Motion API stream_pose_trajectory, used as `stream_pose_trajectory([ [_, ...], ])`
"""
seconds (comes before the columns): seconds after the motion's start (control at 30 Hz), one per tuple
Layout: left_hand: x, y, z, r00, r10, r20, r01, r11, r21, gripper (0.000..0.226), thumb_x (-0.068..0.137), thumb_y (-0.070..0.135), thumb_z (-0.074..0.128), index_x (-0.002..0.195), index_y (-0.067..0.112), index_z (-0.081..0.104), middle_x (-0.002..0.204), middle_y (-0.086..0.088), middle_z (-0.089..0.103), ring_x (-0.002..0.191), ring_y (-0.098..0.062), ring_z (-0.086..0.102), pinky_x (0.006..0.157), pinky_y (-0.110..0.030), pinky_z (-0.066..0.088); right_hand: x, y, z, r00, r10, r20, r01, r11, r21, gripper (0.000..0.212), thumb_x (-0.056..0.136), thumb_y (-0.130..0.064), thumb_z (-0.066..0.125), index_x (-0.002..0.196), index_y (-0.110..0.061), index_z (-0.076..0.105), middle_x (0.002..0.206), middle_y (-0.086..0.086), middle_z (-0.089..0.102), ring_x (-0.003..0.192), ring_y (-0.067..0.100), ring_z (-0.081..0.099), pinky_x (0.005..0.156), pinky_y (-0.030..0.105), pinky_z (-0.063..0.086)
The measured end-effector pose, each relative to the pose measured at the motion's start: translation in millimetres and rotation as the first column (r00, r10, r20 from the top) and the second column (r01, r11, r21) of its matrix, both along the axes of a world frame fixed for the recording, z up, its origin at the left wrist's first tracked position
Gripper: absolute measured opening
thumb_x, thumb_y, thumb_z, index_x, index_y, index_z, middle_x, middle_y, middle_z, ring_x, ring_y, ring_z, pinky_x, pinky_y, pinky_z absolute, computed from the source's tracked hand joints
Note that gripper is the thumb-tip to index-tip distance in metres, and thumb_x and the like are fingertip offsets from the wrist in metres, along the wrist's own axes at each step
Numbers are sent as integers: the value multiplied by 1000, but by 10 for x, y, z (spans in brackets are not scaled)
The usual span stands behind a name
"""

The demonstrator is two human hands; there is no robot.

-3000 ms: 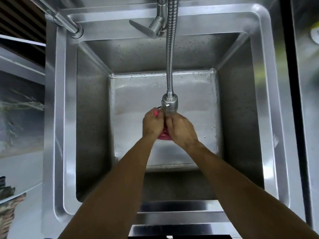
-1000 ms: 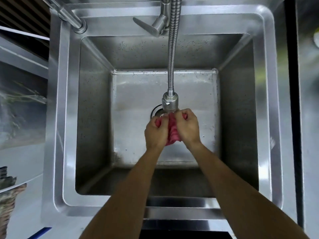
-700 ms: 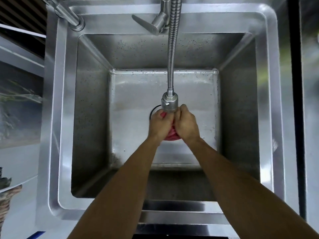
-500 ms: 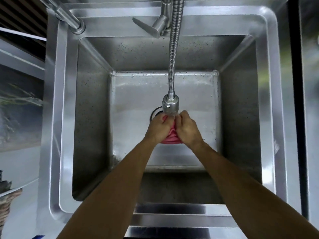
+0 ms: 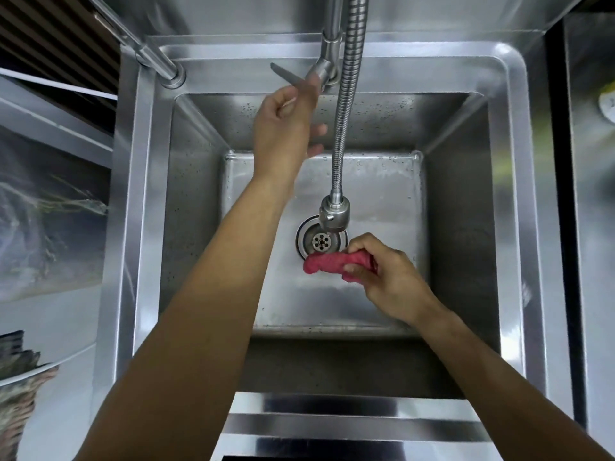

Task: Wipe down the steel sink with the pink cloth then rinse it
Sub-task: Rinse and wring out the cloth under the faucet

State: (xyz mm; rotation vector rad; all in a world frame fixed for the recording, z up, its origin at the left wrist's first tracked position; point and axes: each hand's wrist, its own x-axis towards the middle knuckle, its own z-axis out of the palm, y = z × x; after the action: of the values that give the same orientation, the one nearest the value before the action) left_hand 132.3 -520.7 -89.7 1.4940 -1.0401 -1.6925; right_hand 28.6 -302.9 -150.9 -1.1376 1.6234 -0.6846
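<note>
Left hand at tap lever, beside hose

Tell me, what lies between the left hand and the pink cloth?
In the head view, the faucet's flexible steel hose and spray head hang between the left hand and the pink cloth.

cloth in sink, beside drain
</note>
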Motion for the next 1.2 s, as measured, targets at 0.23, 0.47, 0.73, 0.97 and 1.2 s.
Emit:
stream_pose_trajectory([
  [0.23, -31, -205, -175, 988, 109, 112, -61, 929, -364, 32, 88, 26, 80, 115, 12, 71, 99, 6, 72, 81, -9, 65, 67, -36, 60, -8, -160, 144, 965, -183, 186, 173, 983, 68, 18, 93, -4, 74, 100, -16, 62, 92, 3, 69, 84, 14, 76, 75, 31, 64],
  [0.47, 408, 14, -331, 765, 20, 643, 440, 713, -545, 45, 98, 47, 63, 142, 40, 56, 121, 8, 67, 89, -8, 64, 76, -29, 59, 4, -214, 278, 861, -296, 414, 209, 947, 243, 27, 89, 8, 73, 110, -10, 70, 100, 5, 77, 82, 16, 79, 69, 21, 61],
  [0.73, 1232, 697, -334, 548, -837, -10, 816, 531, 230, 65, 79, 69, 73, 130, 31, 67, 126, 8, 72, 120, -12, 67, 102, -27, 52, -87, -273, 387, 817, -217, 533, 50, 949, 311, 44, 90, 15, 61, 113, -20, 75, 105, 3, 78, 104, 22, 74, 94, 37, 61],
  [0.97, 1110, 883, -445, 714, -700, -24, 674, 678, 293, 45, 91, 18, 75, 134, 24, 62, 115, 2, 77, 104, -20, 75, 73, -32, 62, -146, -221, 253, 787, -304, 537, 98, 921, 377, 41, 95, 2, 67, 127, -24, 65, 114, 8, 74, 109, 27, 74, 87, 41, 63],
  [1.2, 1121, 1066, -516, 792, -578, -197, 608, 712, 351, 42, 98, -9, 55, 109, 25, 77, 85, -10, 71, 54, -21, 64, 38, -24, 47, -38, -81, 173, 912, -201, 358, 185, 980, 79, 50, 83, 28, 57, 96, -15, 78, 105, 13, 78, 104, 31, 74, 94, 43, 61],
])
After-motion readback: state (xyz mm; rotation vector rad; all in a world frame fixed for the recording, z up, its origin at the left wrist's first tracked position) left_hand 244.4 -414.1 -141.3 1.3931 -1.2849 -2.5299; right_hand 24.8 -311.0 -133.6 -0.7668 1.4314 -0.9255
